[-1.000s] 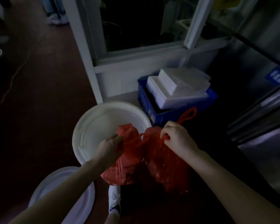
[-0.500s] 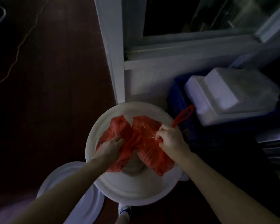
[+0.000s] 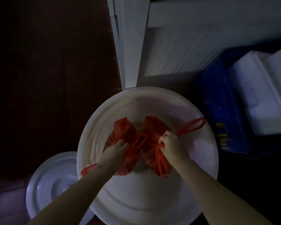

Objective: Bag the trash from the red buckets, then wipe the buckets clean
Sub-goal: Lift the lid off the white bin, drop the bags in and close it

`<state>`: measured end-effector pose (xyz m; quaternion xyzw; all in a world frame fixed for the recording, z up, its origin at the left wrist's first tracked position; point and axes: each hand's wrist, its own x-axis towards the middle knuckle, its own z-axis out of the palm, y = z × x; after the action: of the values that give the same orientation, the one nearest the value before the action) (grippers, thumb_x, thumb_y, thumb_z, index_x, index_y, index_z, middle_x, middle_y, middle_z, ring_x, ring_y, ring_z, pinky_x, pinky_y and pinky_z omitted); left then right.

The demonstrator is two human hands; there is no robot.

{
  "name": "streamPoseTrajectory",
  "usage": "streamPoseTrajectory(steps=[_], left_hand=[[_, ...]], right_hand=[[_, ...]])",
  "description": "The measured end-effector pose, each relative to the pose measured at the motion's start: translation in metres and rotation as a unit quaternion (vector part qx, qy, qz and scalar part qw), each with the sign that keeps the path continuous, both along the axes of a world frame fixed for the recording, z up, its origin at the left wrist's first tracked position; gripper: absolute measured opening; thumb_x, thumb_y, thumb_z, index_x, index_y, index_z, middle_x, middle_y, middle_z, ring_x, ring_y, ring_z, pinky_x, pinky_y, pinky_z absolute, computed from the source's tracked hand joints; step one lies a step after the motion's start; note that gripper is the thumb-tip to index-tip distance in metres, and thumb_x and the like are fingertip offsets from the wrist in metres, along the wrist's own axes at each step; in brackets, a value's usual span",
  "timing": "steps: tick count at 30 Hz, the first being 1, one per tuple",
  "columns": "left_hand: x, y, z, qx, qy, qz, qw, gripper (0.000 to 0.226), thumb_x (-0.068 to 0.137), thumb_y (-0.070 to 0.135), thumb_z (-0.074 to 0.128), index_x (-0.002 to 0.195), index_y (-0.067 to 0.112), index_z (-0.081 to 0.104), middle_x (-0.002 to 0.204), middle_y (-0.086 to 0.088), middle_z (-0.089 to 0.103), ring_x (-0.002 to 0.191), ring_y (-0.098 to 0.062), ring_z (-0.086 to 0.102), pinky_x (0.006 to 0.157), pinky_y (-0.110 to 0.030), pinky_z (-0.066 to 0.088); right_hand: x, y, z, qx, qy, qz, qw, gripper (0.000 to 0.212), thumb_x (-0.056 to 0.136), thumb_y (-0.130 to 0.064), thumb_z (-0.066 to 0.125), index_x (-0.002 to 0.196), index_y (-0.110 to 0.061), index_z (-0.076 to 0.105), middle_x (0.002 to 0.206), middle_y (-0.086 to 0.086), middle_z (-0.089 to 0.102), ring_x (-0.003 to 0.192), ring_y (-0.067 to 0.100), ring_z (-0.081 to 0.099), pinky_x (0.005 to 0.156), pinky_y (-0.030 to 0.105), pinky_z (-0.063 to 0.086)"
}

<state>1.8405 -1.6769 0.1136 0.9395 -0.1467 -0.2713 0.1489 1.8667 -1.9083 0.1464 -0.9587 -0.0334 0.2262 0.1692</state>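
Red thin-plastic trash bag hangs bunched over the mouth of a round white plastic bucket, in dim light. I have the left hand gripping one side of the bag's neck and the right hand pinching the other, with a loop handle sticking out past it. My worry is that the film looks thin: pulling the two sides apart hard could tear it, and a slack grip would drop the trash into the bucket.
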Motion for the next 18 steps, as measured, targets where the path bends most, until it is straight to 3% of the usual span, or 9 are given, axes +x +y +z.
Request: streamPoseTrajectory(steps=[3, 6, 9, 15, 18], left_hand=[[-0.002, -0.003, -0.02, 0.012, 0.029, 0.0, 1.0, 0.038, 0.094, 0.014, 0.048, 0.132, 0.021, 0.049, 0.117, 0.0, 0.049, 0.095, -0.02, 0.056, 0.075, -0.027, 0.048], [-0.005, -0.006, -0.027, 0.017, 0.071, -0.005, 0.997, 0.047, 0.094, 0.025, 0.053, 0.139, 0.024, 0.042, 0.132, -0.005, 0.045, 0.111, -0.026, 0.055, 0.09, -0.036, 0.049], [-0.009, -0.011, -0.022, 0.016, 0.073, 0.019, 0.997, 0.056, 0.088, 0.021, 0.06, 0.14, 0.026, 0.041, 0.135, -0.004, 0.044, 0.117, -0.027, 0.052, 0.093, -0.038, 0.048], [-0.019, -0.018, 0.003, -0.041, 0.03, 0.11, 0.993, 0.04, 0.092, 0.018, 0.051, 0.131, 0.025, 0.052, 0.121, 0.001, 0.055, 0.107, -0.019, 0.056, 0.085, -0.033, 0.051], [-0.038, -0.01, 0.023, -0.055, 0.013, 0.173, 0.983, 0.035, 0.094, 0.02, 0.052, 0.129, 0.024, 0.054, 0.116, 0.002, 0.058, 0.101, -0.017, 0.058, 0.082, -0.031, 0.051]], right_hand=[[-0.009, 0.002, -0.02, 0.006, 0.005, -0.027, 1.0, 0.014, 0.084, -0.01, 0.065, 0.098, -0.011, 0.068, 0.104, 0.004, 0.057, 0.099, 0.023, 0.058, 0.086, 0.032, 0.047], [-0.014, 0.005, -0.024, 0.026, 0.021, -0.04, 0.999, 0.028, 0.087, -0.016, 0.065, 0.115, -0.015, 0.062, 0.116, 0.003, 0.055, 0.106, 0.021, 0.055, 0.091, 0.032, 0.048], [-0.018, 0.006, -0.018, 0.024, 0.043, -0.007, 0.999, 0.024, 0.09, -0.023, 0.061, 0.114, -0.017, 0.061, 0.119, 0.001, 0.051, 0.11, 0.019, 0.051, 0.092, 0.03, 0.046], [-0.025, 0.004, -0.001, 0.024, 0.033, 0.051, 0.998, 0.022, 0.092, -0.024, 0.056, 0.112, -0.017, 0.062, 0.116, 0.0, 0.052, 0.104, 0.018, 0.052, 0.085, 0.028, 0.047], [-0.03, 0.008, 0.011, 0.029, 0.029, 0.099, 0.994, 0.023, 0.093, -0.024, 0.054, 0.112, -0.016, 0.063, 0.114, 0.0, 0.053, 0.105, 0.018, 0.05, 0.089, 0.03, 0.046]])
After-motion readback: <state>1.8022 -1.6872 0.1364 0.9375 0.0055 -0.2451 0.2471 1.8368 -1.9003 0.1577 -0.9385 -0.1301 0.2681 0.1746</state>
